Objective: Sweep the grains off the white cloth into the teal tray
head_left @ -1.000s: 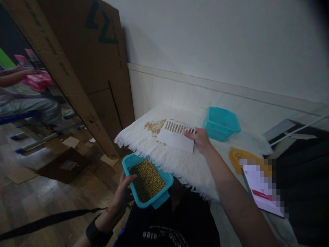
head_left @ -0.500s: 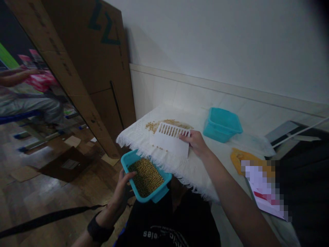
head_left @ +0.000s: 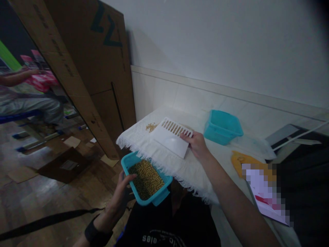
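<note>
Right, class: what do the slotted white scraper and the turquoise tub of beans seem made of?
The slotted white scraper looks like thin, rigid matte plastic, given its moulded slots. The turquoise rectangular tub is probably smooth moulded plastic: uniform colour, rounded rim.

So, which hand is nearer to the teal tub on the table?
Right. The right hand, holding a white scraper, is beside the teal tub; the left hand grips the bean-filled tub below the table edge.
</note>
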The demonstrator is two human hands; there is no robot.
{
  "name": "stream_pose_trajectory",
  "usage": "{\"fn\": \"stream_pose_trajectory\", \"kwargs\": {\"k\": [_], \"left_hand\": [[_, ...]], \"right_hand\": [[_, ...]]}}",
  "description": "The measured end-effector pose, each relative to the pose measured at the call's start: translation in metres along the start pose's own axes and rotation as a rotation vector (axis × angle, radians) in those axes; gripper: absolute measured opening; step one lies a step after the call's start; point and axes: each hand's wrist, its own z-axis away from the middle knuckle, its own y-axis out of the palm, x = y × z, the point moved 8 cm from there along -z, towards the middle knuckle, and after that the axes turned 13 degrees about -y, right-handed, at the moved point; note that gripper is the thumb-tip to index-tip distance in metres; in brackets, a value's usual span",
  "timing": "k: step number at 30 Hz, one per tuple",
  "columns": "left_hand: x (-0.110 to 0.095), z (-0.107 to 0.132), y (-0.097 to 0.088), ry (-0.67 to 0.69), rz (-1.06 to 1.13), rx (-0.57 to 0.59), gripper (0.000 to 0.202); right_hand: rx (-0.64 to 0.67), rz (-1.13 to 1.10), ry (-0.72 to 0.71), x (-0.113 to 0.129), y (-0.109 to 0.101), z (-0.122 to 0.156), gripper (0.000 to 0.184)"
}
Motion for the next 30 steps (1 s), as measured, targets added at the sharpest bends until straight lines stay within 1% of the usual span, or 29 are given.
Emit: {"fn": "stream_pose_trajectory", "kwargs": {"k": [2,4,7,9,10,12,14,17,20,25,28,30], "left_hand": [[0.0,0.0,0.001,-0.003,-0.008,-0.003,0.076],[-0.001,0.0,0.001,0.006,-0.02,-0.002,0.074],[0.0,0.0,0.003,0.022,-0.025,0.029,0.074],[0.001,0.0,0.003,0.017,-0.022,0.036,0.077],[0.002,-0.001,0.002,0.01,-0.023,0.03,0.08],[0.004,-0.001,0.001,-0.006,-0.027,0.023,0.081],[0.005,-0.002,0.002,-0.024,-0.026,0.031,0.078],[0.006,0.0,0.005,-0.045,-0.037,0.051,0.075],[0.005,0.004,0.007,-0.041,-0.056,0.049,0.078],[0.004,0.01,0.01,-0.029,-0.05,0.091,0.076],[0.007,0.006,0.004,-0.044,-0.024,0.063,0.081],[0.009,-0.001,0.0,-0.031,-0.005,0.062,0.082]], "right_hand": [[-0.1,0.014,-0.011,0.0,-0.015,-0.006,0.065],[-0.113,0.021,-0.02,-0.001,-0.018,-0.008,0.067],[-0.012,0.048,-0.02,-0.007,-0.004,-0.006,0.065],[0.052,0.085,-0.026,-0.011,0.008,-0.005,0.062],[0.061,0.101,-0.031,-0.012,0.011,-0.005,0.061],[0.04,0.123,-0.038,-0.015,0.011,-0.009,0.061],[0.0,0.16,-0.032,-0.017,0.003,-0.016,0.063],[-0.041,0.227,-0.029,-0.015,-0.016,-0.028,0.066],[-0.07,0.257,-0.04,-0.007,-0.035,-0.04,0.066],[-0.149,0.286,-0.054,0.008,-0.062,-0.057,0.063],[-0.184,0.264,-0.058,0.011,-0.064,-0.063,0.063],[-0.192,0.234,-0.067,0.009,-0.057,-0.064,0.065]]}}
